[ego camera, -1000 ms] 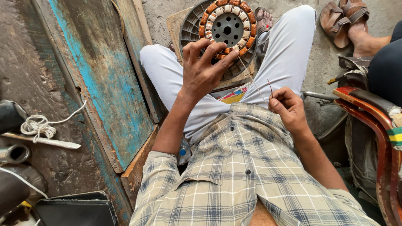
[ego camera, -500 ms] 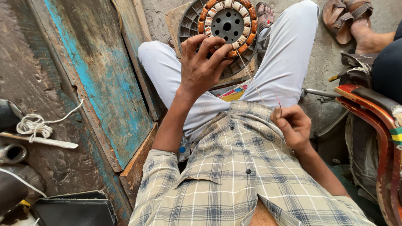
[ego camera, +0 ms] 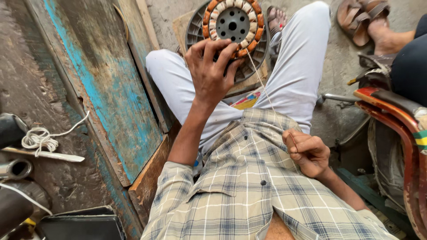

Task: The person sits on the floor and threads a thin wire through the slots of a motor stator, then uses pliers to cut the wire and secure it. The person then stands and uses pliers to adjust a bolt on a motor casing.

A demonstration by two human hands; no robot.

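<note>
Clearly the winding is well under way: the round stator (ego camera: 232,24) already carries orange and pale coils on what looks like every tooth around its dark, holed hub, though the rim under the hand is hidden, so whether any tooth is bare cannot be told. One strand is not yet tied off. The stator rests on a grey ribbed disc (ego camera: 254,58) that lies on a board between the person's white-trousered legs (ego camera: 302,66). The left hand (ego camera: 211,73) sits on the stator's near edge, its fingers (ego camera: 224,55) spread and curled over the coils, pressing them down. A thin wire (ego camera: 262,84) runs taut from that edge back toward the body to the right hand (ego camera: 309,153), held well apart from the stator above the checked shirt (ego camera: 249,195); its thumb and forefinger are pinched on the wire's end, the other fingers folded in.
</note>
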